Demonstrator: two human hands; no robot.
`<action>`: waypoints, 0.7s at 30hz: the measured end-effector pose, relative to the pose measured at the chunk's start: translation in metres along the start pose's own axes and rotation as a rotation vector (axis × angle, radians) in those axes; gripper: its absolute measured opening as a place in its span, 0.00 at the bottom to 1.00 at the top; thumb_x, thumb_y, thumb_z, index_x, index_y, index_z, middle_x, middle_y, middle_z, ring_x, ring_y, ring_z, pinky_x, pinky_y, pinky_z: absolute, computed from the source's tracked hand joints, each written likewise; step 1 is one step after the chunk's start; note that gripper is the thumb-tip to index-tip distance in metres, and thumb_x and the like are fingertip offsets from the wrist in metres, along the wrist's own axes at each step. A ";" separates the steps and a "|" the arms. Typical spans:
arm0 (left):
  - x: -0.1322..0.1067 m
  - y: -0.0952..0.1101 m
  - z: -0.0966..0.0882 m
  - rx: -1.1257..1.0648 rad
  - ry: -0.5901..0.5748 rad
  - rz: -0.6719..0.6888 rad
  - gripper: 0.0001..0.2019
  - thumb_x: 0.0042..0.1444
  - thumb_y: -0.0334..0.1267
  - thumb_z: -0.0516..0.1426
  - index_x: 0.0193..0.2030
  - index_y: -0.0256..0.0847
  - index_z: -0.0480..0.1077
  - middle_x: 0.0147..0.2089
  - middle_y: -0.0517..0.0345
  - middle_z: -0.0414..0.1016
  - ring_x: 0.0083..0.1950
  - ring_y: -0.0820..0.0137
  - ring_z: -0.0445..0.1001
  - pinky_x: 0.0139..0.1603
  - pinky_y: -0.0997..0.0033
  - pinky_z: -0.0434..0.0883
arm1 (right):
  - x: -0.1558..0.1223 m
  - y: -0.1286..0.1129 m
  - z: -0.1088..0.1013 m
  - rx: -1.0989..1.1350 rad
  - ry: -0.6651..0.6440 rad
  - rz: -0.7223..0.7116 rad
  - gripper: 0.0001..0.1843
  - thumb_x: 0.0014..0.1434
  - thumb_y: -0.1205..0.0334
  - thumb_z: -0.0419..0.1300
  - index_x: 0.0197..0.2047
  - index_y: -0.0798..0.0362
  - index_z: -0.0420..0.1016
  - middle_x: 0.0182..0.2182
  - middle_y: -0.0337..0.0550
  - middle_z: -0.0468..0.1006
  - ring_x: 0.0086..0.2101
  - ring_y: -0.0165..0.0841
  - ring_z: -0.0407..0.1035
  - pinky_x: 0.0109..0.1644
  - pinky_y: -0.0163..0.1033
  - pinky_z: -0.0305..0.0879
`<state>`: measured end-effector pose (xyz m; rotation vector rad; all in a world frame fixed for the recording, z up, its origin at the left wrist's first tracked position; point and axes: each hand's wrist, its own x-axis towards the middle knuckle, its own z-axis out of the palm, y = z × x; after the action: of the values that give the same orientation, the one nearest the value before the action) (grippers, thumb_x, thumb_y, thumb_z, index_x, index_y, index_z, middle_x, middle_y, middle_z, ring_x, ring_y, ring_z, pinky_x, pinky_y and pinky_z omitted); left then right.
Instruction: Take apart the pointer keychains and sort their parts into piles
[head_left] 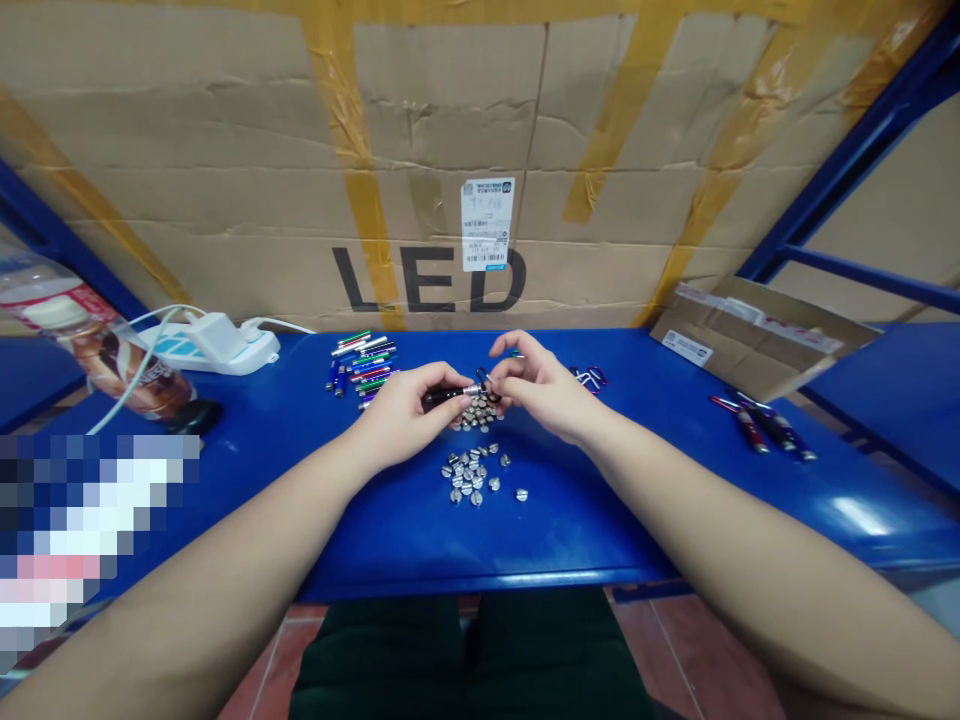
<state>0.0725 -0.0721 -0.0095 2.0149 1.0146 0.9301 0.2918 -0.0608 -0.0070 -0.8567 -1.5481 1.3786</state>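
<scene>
Between the fingers of my left hand (401, 410) lies a small black flashlight (439, 397), its silvery end pointing right. My right hand (536, 385) pinches a small dark carabiner clip (482, 377) at that end; whether the two are joined I cannot tell. Just beneath my fingers is a heap of small round button cells (474, 415), partly covered by the hands. Nearer to me lie several loose silver slotted caps (466, 478). Coloured metal tubes (369, 362) are piled beyond my left hand. More carabiner clips (592, 378) show behind my right wrist.
A large taped carton (420, 180) marked LED stands along the back of the blue table (555, 550). At left are a power strip (259, 350) and a drink bottle (120, 365). Several flashlights with clips (780, 428) lie at right, before a small cardboard box (780, 335).
</scene>
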 end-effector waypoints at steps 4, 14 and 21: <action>-0.002 0.003 -0.005 0.136 -0.048 0.068 0.12 0.65 0.44 0.60 0.49 0.40 0.76 0.44 0.52 0.84 0.44 0.63 0.82 0.46 0.63 0.77 | -0.004 -0.003 -0.004 -0.016 -0.172 0.100 0.18 0.50 0.70 0.63 0.46 0.52 0.73 0.32 0.34 0.73 0.31 0.30 0.76 0.42 0.42 0.79; -0.001 -0.001 -0.011 0.198 -0.026 0.097 0.11 0.66 0.44 0.59 0.49 0.41 0.75 0.43 0.54 0.83 0.42 0.64 0.81 0.43 0.64 0.75 | -0.004 -0.006 -0.021 -0.038 -0.034 0.137 0.14 0.58 0.58 0.72 0.36 0.54 0.71 0.27 0.41 0.80 0.29 0.31 0.79 0.33 0.34 0.79; -0.001 0.000 -0.012 0.226 0.002 0.200 0.08 0.65 0.38 0.58 0.48 0.40 0.72 0.45 0.54 0.81 0.46 0.65 0.79 0.49 0.63 0.75 | -0.007 -0.009 -0.008 0.140 -0.111 0.307 0.07 0.64 0.63 0.67 0.43 0.55 0.75 0.26 0.39 0.79 0.26 0.30 0.77 0.30 0.34 0.79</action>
<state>0.0622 -0.0701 -0.0035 2.3386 0.9685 0.9565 0.3022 -0.0657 0.0006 -0.9736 -1.4229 1.7599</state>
